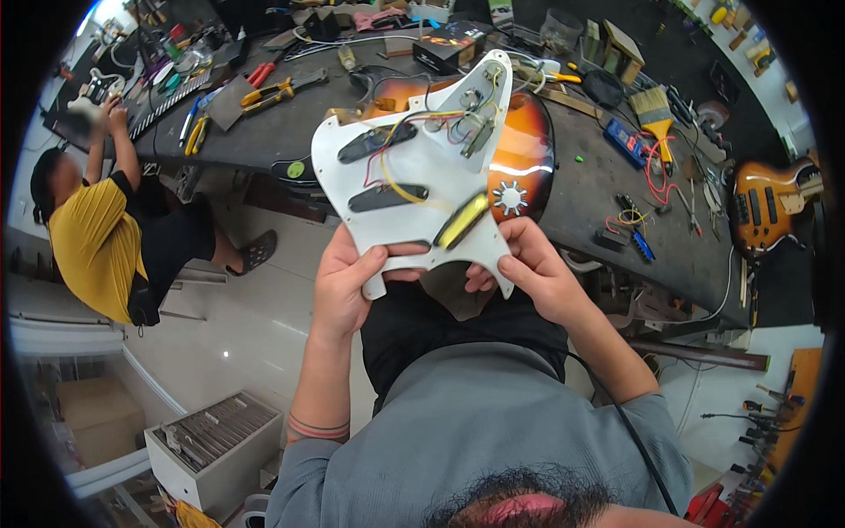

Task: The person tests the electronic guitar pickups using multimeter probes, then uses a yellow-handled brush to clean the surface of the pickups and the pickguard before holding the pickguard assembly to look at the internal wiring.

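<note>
A white guitar pickguard (458, 180) is held up with its wired back facing me. My left hand (345, 277) grips its lower left edge, thumb on top and fingers beneath. At its lower right point, my right hand (535, 271) pinches the edge between thumb and fingers. Two dark pickups (387, 198) and one yellow-wrapped pickup (463, 222) are mounted on it. Yellow, red and other thin wires (387, 172) run up to the potentiometers (473, 97) and a switch (479, 139). Behind the pickguard, a sunburst guitar body (528, 145) lies on the bench, partly hidden.
The dark workbench (572, 224) carries orange-handled pliers (268, 95), a wide paintbrush (653, 114), a blue tool (625, 143) and loose wires. Another sunburst guitar (764, 211) stands at right. A person in yellow (97, 224) works at left. A white box (220, 449) sits below left.
</note>
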Tool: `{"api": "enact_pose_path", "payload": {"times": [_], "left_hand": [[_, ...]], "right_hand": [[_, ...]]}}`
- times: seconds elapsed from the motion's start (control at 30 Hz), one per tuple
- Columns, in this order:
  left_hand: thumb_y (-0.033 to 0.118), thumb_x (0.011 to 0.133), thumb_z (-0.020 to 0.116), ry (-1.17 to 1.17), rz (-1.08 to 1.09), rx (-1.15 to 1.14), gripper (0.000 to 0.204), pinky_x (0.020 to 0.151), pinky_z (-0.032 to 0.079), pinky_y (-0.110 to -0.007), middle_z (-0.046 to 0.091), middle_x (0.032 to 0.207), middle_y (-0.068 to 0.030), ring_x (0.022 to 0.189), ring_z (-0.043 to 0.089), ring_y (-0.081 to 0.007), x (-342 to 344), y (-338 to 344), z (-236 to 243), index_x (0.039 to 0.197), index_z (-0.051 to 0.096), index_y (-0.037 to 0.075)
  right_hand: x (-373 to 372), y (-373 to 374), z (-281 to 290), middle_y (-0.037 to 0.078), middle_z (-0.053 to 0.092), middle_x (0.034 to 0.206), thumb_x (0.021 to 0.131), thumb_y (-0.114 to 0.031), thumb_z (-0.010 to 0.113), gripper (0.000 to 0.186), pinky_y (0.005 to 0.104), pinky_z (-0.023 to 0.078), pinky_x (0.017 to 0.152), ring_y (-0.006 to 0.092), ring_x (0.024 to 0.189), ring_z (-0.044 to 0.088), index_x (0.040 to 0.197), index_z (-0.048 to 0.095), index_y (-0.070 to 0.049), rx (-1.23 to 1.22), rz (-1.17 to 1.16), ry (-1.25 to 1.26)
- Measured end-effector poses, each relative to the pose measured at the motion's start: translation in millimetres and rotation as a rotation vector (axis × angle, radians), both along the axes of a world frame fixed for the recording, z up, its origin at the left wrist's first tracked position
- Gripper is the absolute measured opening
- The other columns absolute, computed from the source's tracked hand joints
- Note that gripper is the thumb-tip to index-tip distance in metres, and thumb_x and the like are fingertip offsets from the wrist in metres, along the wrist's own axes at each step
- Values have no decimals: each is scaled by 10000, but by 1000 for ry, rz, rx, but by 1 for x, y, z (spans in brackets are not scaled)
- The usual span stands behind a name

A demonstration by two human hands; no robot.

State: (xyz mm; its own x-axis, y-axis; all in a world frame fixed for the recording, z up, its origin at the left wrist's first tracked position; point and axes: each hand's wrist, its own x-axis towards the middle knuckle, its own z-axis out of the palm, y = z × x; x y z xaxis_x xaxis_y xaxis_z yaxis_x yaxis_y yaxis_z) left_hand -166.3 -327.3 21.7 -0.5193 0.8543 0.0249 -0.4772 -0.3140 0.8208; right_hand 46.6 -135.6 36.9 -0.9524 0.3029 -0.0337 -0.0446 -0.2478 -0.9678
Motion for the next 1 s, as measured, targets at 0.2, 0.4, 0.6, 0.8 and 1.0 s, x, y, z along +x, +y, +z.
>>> {"api": "enact_pose_path", "payload": {"times": [0.2,0.4,0.6,0.8,1.0], "left_hand": [[109,1065,600,1,-206,-62,515,858,696,-446,711,1250,-310,1080,771,-392,6,-21,-16,1502,402,-79],[140,1045,642,-151,-273,-134,567,827,688,-458,724,1229,-308,1031,784,-391,44,-40,-22,1511,408,-84],[140,1051,644,-193,-348,-185,552,879,671,-476,721,1266,-275,1111,765,-366,69,-51,-35,1524,424,-40],[125,1042,662,-191,-305,-258,560,895,660,-494,690,1330,-254,1176,739,-356,100,-64,-41,1523,424,-35],[123,1033,680,-229,-280,-295,535,965,629,-482,690,1339,-246,1173,738,-346,114,-67,-36,1493,455,-33]], "right_hand": [[5,28,-16,135,652,1315,1187,-312,391,397,397,560,950,213,1084,687,1469,483,-48,-295,-120,153],[8,6,-19,140,577,1527,1176,-256,422,491,418,512,1122,239,1344,625,1625,384,-61,-531,-287,60],[32,11,-55,155,623,1485,1150,-241,468,448,435,490,1163,259,1365,618,1534,502,-13,-541,-238,109],[52,10,-79,165,621,1488,1139,-321,440,507,452,480,1169,280,1348,625,1538,503,-15,-631,-196,128],[55,16,-92,164,623,1475,1134,-295,463,482,450,489,1160,276,1323,633,1526,507,-18,-715,-155,228]]}}
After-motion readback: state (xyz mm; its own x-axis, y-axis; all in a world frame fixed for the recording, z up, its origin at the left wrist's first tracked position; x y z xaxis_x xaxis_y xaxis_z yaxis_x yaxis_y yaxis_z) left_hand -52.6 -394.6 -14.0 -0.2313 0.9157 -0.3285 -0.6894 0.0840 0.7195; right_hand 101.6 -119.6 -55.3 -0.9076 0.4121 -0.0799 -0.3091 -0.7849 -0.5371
